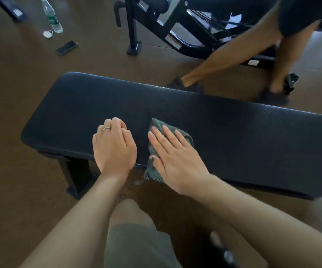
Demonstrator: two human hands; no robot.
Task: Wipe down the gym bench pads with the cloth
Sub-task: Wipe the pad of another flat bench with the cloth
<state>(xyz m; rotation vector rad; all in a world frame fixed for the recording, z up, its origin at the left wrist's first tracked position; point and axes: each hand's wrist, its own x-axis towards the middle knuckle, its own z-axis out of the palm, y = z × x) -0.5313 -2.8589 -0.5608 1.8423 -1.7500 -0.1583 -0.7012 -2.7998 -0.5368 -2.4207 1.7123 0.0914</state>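
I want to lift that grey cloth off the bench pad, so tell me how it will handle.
Probably floppy: the cloth drapes limply over the bench pad edge beneath the right hand. Likely light, since it is thin and folded. It may slide easily on the smooth pad.

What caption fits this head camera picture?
Right hand presses cloth flat on bench pad; left hand rests beside it.

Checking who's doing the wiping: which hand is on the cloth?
The right hand, flat on the grey cloth. The left hand, wearing a ring, rests bare on the bench pad.
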